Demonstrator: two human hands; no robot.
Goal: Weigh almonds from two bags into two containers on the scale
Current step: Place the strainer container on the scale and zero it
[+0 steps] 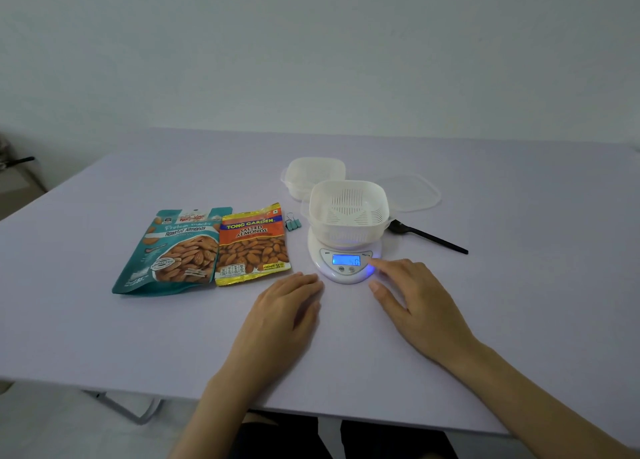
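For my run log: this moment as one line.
scale: lit | container: on scale, empty | teal bag, yellow bag: left of scale | left hand: flat on table | right hand: fingertip at scale

The table [104, 320] bears a teal bag [173, 251], orange bag [254, 244], binder clips [292, 222], scale [332, 276], tub [313, 174], lid [414, 192] and spoon [427, 240].

Dim, flat, bluish light; soft focus, wide-angle edge curvature.
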